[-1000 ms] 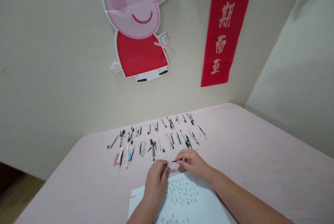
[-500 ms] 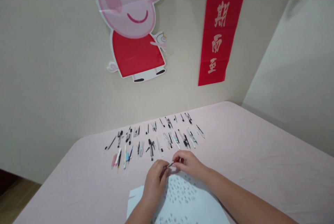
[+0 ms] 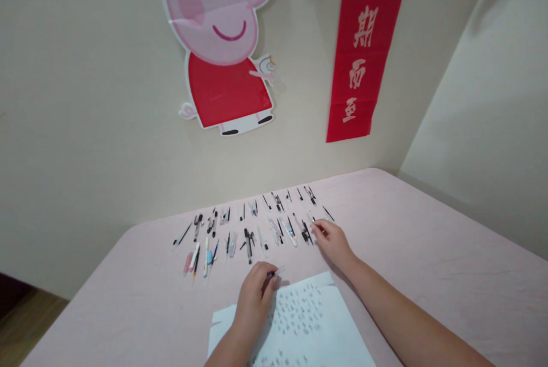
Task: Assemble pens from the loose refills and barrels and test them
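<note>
My left hand [image 3: 259, 287] is closed round a pen barrel [image 3: 279, 270]. Its clear end sticks out past the fingertips and a dark part shows between them; the rest is hidden. Farther forward and right, my right hand [image 3: 331, 240] has its fingertips pinched together low over the right end of a row of pen parts. Whatever it grips there is too small to make out. Just left of those fingers lie a black pen part [image 3: 305, 233] and a pale blue and white pen part [image 3: 290, 232]. Below my left hand, a handwritten sheet of paper [image 3: 299, 321] lies partly under the forearm.
Several taken-apart pens, caps and refills lie in rows on the pink-covered table [image 3: 406, 253]. A dark pen barrel [image 3: 248, 246] and a pink cap [image 3: 188, 262] are among them. Behind stands a wall with a cartoon pig cutout [image 3: 229, 93] and a red banner [image 3: 359, 64].
My right hand has left the pen barrel at my left hand and moved forward and right to the pen parts. The left hand stays put, still holding the barrel.
</note>
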`<state>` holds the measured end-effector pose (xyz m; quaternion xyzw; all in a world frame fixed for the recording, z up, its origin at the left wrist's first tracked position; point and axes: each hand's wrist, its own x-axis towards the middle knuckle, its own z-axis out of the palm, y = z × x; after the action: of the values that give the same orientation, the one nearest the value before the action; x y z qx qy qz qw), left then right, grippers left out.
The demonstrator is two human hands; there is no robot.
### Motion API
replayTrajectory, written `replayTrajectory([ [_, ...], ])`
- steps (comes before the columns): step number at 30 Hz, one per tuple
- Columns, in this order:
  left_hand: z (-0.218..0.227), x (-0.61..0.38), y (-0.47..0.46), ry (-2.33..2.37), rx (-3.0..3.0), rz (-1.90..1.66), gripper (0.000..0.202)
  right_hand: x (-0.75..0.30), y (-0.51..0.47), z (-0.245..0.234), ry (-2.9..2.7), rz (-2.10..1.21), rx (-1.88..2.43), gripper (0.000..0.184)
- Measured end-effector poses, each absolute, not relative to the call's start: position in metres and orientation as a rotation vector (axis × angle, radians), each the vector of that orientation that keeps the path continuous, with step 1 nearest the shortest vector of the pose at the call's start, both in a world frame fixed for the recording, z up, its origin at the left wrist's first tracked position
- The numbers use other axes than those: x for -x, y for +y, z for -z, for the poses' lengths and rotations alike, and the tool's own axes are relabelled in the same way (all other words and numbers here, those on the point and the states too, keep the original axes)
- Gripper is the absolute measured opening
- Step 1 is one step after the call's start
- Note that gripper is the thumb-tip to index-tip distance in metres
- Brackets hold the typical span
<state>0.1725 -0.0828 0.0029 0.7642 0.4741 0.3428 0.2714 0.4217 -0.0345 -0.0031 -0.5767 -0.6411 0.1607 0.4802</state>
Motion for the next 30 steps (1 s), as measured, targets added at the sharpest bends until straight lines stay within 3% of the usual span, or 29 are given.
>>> replayTrajectory([
  [7,-0.004,-0.174,-0.082,1.294,-2.056,-0.938,0.015,-0.495,-0.008,0.032,-1.419,-0.055,1.791,0.026],
  [26,0.001,-0.173,-0.080,1.293,-2.023,-0.938,0.016,-0.495,-0.013,0.023,-1.582,0.061,2.164,0.016],
  [30,0.000,-0.174,-0.080,1.299,-2.020,-0.962,0.015,-0.488,-0.014,0.009,-1.514,0.034,2.061,0.019],
])
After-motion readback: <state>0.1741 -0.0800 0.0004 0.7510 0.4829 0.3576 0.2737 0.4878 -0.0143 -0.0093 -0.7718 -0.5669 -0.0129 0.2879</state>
